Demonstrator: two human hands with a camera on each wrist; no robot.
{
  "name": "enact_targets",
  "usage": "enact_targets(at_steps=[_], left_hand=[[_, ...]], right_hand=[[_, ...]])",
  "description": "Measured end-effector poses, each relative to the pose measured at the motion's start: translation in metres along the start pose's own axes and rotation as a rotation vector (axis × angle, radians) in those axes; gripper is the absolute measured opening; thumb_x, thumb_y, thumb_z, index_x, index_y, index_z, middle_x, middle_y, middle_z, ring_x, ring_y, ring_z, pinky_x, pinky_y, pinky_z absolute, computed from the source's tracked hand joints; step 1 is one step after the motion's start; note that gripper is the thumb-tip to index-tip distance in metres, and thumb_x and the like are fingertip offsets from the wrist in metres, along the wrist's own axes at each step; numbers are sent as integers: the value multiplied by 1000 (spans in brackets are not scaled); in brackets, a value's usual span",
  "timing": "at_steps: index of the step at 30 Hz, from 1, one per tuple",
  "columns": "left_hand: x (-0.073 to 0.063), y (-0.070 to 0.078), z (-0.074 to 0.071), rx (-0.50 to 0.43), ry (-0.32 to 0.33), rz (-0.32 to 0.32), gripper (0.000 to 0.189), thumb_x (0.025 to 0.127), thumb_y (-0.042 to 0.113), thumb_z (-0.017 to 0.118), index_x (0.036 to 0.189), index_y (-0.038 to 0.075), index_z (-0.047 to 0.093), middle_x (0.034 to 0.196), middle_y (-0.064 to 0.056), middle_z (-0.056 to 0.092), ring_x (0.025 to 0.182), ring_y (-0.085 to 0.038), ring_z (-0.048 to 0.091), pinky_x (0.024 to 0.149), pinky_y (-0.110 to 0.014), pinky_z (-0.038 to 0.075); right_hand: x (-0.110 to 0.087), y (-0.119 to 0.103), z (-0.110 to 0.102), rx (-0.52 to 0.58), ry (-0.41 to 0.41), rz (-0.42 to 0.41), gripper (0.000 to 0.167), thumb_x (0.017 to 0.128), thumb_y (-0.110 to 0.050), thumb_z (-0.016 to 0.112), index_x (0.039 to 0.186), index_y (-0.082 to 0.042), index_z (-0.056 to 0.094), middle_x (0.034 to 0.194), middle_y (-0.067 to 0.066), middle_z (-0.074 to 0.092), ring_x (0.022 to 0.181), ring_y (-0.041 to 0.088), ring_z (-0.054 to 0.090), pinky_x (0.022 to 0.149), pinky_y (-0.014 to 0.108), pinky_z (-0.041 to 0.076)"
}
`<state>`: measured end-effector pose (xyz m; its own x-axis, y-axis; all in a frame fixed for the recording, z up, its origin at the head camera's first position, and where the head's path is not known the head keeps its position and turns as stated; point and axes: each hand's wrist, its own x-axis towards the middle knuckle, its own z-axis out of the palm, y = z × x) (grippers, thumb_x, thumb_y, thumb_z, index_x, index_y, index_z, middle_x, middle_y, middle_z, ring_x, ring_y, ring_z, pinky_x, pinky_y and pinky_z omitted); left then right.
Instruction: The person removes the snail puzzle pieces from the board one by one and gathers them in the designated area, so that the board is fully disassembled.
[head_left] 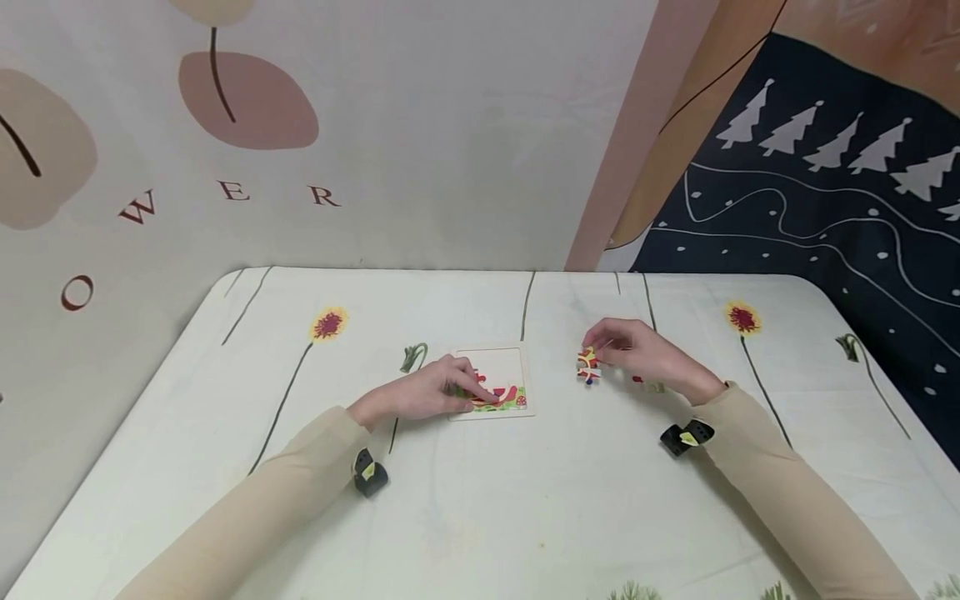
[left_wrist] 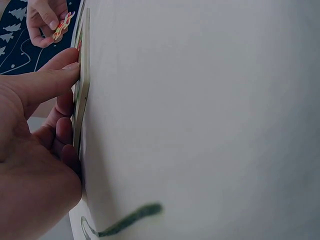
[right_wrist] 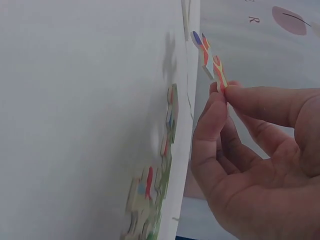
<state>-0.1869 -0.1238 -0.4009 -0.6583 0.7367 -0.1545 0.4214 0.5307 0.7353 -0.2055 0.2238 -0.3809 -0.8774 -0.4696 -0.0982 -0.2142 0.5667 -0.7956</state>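
My right hand [head_left: 633,348] pinches the piece [head_left: 588,367] right of the board [head_left: 495,360], where my left hand [head_left: 423,393] rests, index finger extended.

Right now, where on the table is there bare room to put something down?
The tablecloth is bare between the left sleeve and right sleeve, and, more narrowly, between the jigsaw board and right hand. It is crowded at the board, which the left hand touches, and beneath the right hand, where loose jigsaw pieces lie.
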Motion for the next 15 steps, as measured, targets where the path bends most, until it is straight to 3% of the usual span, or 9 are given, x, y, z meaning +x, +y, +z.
enact_targets(at_steps=[8, 15], left_hand=[[1, 0, 0, -16, -3, 11, 29, 91, 6, 66, 117, 15, 76, 97, 0, 57, 96, -15, 41, 88, -32, 32], [1, -1, 0, -17, -6, 7, 29, 91, 6, 66, 117, 16, 76, 97, -1, 58, 95, -16, 40, 85, -31, 32]], right_hand=[[-9, 4, -6, -15, 9, 21, 16, 97, -5, 58, 111, -4, 67, 108, 14, 67, 89, 18, 58, 73, 24, 48], [-15, 7, -12, -2, 13, 54, 17, 96, -3, 59, 112, 0, 65, 108, 19, 65, 84, 15, 59, 69, 26, 48]])
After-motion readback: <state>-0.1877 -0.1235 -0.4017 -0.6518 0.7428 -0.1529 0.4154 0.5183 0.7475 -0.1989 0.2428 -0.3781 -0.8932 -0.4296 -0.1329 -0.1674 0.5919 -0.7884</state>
